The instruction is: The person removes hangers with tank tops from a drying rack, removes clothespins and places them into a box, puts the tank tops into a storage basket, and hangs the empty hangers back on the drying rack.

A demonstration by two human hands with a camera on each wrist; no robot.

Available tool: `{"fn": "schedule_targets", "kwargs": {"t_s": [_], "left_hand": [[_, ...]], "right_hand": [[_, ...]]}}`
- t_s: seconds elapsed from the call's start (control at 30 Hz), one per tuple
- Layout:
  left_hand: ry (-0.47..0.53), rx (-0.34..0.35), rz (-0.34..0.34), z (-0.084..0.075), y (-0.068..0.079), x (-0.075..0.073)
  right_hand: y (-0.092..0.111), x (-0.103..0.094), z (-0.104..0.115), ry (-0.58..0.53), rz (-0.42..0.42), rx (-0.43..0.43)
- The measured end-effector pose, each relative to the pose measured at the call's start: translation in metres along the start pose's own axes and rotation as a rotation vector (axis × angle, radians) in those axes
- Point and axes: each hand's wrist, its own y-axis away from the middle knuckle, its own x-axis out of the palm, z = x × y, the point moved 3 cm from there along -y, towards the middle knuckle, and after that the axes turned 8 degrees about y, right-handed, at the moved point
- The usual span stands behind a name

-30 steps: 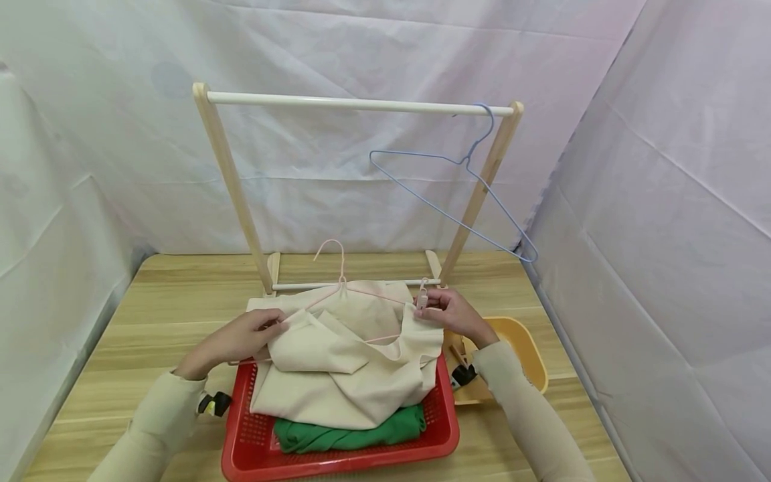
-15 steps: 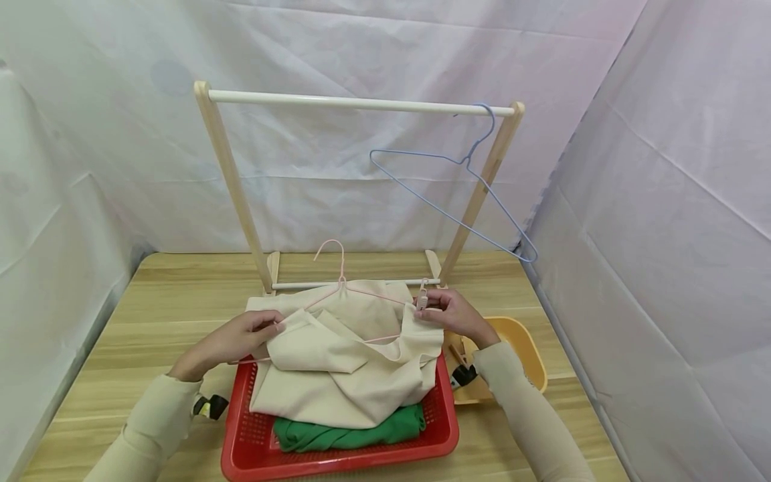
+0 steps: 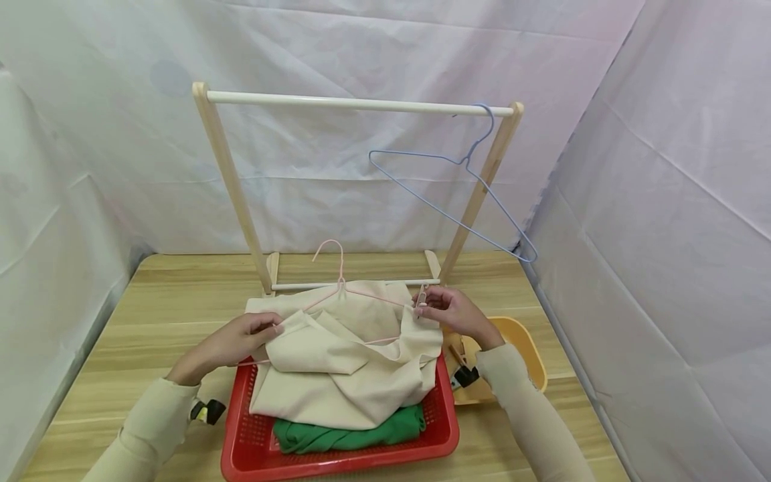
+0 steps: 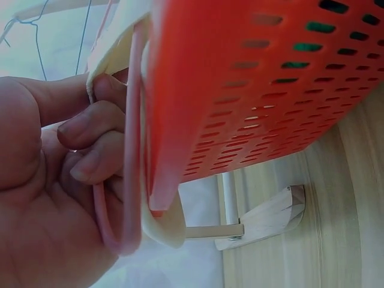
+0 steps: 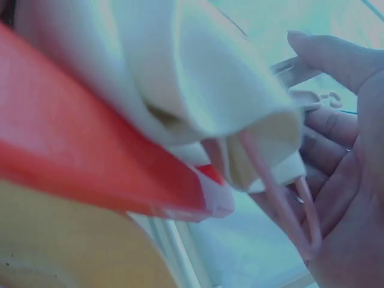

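Observation:
A cream garment [image 3: 355, 395] lies bunched with a pink wire hanger [image 3: 341, 268] inside its neckline, the hook pointing up. My left hand [image 3: 231, 340] pinches the garment's left shoulder between thumb and fingers; the hanger's pink end [image 4: 133, 150] runs past those fingers in the left wrist view. At the other shoulder, my right hand [image 3: 454, 313] holds a small pale clothespin [image 3: 421, 296] between thumb and fingers. The right wrist view shows the clothespin's jaws at the cream cloth [image 5: 210, 72], with the hanger's other end poking out near the palm.
Under the garment stands a red basket [image 3: 337, 463] with a green cloth [image 3: 349, 435] in it. A yellow tray [image 3: 530, 348] with small items is beside it at right. Behind rises a wooden rack with a white rail [image 3: 355, 103], where a blue hanger [image 3: 421, 198] hangs.
The clothespin has turned and sunk slightly in my right hand, at the shoulder cloth. My left hand has shifted slightly left. Garment and basket stay put.

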Motion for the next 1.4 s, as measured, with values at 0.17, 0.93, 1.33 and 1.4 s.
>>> {"fn": "schedule_targets", "kwargs": {"t_s": [0.17, 0.93, 1.33, 1.4], "left_hand": [[0.007, 0.01, -0.007, 0.0, 0.0, 0.0], [0.022, -0.032, -0.074, 0.011, -0.006, 0.004], [0.026, -0.024, -0.084, 0.013, -0.006, 0.004], [0.028, -0.024, -0.083, 0.013, -0.007, 0.004]], "right_hand": [[0.001, 0.0, 0.006, 0.044, -0.019, -0.005], [0.015, 0.002, 0.04, 0.089, -0.138, -0.083], [0.016, 0.004, 0.045, 0.103, -0.185, -0.078], [0.016, 0.005, 0.046, 0.103, -0.192, -0.084]]}}
